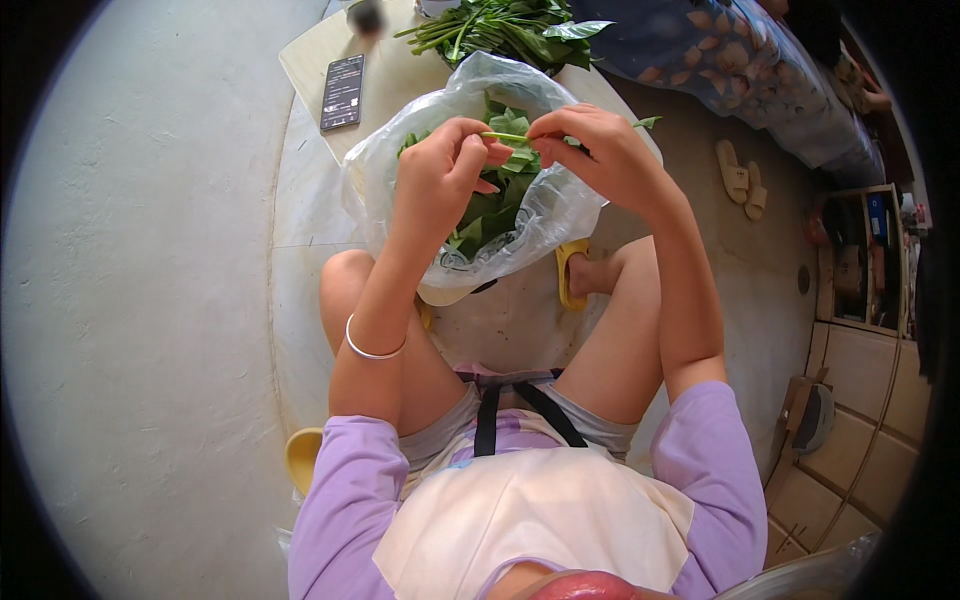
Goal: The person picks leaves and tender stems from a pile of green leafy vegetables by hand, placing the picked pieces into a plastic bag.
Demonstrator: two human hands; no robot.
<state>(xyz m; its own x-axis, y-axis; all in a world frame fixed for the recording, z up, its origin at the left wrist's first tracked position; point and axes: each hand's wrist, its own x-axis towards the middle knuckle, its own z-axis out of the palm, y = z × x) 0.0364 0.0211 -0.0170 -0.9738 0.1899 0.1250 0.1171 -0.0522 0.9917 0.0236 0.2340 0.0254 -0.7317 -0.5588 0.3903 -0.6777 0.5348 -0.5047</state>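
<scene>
Between my two hands stretches a thin green stem (506, 137), held level over a clear plastic bag (378, 190). My left hand (446, 165) pinches its left end, with the fingers curled. At the other end, the thumb and fingers of my right hand (590, 145) close on it, and a leaf tip (648, 123) shows to the right of that hand. Below both hands, loose dark green leaves (490, 215) fill the wide-open bag. A heap of leafy green stalks (500, 30) lies just beyond the bag.
The bag stands at a pale low table (305, 60), where a phone (342, 92) with a lit screen lies at the left. A flowered blue cloth (720, 50) hangs at the far right. Slippers (740, 180) lie on the floor near a wooden shelf unit (862, 260).
</scene>
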